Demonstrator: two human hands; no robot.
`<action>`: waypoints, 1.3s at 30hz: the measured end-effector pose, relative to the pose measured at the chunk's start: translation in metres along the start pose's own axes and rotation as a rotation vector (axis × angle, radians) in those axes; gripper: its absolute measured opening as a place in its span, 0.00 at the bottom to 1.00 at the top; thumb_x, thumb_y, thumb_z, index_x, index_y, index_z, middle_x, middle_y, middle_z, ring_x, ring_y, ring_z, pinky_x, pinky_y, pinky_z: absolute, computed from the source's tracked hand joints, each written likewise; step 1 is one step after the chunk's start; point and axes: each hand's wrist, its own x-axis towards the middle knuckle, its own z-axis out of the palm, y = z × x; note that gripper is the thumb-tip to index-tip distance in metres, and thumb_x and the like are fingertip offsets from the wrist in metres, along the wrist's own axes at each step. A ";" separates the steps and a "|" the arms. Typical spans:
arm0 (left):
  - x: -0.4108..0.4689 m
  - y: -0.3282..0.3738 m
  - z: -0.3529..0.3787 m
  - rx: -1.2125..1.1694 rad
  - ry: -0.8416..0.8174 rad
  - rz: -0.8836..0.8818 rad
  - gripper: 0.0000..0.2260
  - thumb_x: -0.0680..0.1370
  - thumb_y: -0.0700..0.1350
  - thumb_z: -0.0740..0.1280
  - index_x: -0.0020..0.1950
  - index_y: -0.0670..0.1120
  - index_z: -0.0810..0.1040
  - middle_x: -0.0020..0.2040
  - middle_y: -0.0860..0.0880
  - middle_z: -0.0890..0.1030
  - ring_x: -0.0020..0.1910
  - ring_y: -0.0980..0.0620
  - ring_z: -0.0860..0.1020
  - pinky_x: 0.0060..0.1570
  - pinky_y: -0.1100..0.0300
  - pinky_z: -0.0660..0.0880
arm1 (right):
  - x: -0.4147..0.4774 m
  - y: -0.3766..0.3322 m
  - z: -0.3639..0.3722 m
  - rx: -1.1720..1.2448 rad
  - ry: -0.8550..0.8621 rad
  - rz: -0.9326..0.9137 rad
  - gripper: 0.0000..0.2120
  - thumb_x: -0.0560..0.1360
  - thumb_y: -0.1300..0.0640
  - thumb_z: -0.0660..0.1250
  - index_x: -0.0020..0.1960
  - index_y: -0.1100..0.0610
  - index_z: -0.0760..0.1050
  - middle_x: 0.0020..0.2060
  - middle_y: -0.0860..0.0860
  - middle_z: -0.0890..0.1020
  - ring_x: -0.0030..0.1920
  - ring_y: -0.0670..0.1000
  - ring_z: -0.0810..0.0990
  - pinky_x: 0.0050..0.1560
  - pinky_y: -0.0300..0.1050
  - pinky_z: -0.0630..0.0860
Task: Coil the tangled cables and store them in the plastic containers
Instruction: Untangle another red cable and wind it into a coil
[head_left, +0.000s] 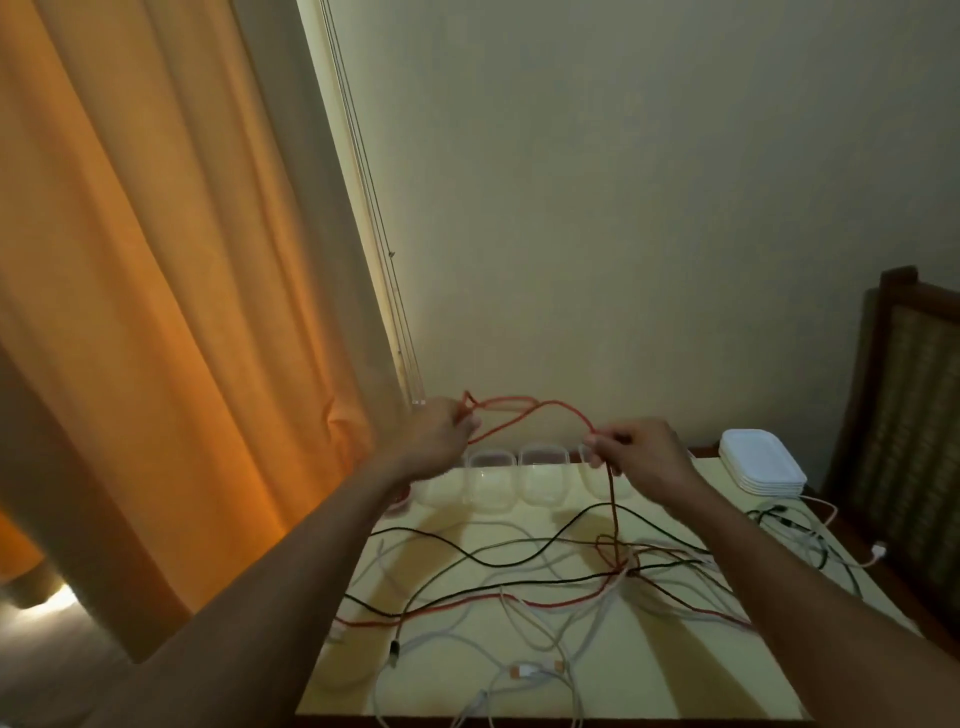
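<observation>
Black, white and red cables (571, 587) lie tangled on the desk (727, 675). Above them the right hand (644, 452) pinches a red cable (540, 410) in its fingers. The left hand (436, 431) is blurry, but its fingers seem to pinch it too. Clear plastic containers (491, 483) stand behind in a row.

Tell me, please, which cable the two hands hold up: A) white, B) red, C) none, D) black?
B: the left hand and right hand both pinch the red cable, lifted above the table; the tangle lies on it.
</observation>
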 end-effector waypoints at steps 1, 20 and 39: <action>-0.003 0.004 0.009 -0.045 -0.026 0.033 0.11 0.84 0.50 0.63 0.53 0.45 0.82 0.45 0.47 0.82 0.44 0.48 0.79 0.55 0.46 0.79 | 0.005 -0.017 -0.004 0.000 -0.015 -0.027 0.10 0.77 0.53 0.73 0.37 0.55 0.85 0.31 0.53 0.84 0.30 0.46 0.76 0.37 0.44 0.74; 0.004 0.068 0.020 -0.724 -0.097 -0.018 0.10 0.79 0.46 0.71 0.53 0.40 0.86 0.37 0.47 0.74 0.32 0.55 0.68 0.31 0.60 0.66 | 0.005 -0.071 -0.011 -0.165 -0.081 -0.194 0.11 0.75 0.49 0.74 0.37 0.53 0.85 0.36 0.52 0.86 0.40 0.56 0.85 0.45 0.54 0.82; 0.025 0.043 -0.035 -0.026 0.328 0.245 0.07 0.82 0.49 0.68 0.58 0.48 0.80 0.51 0.54 0.81 0.49 0.58 0.79 0.46 0.66 0.74 | 0.032 -0.068 -0.034 0.070 0.198 -0.130 0.05 0.77 0.55 0.73 0.45 0.55 0.86 0.35 0.51 0.86 0.30 0.46 0.76 0.37 0.44 0.75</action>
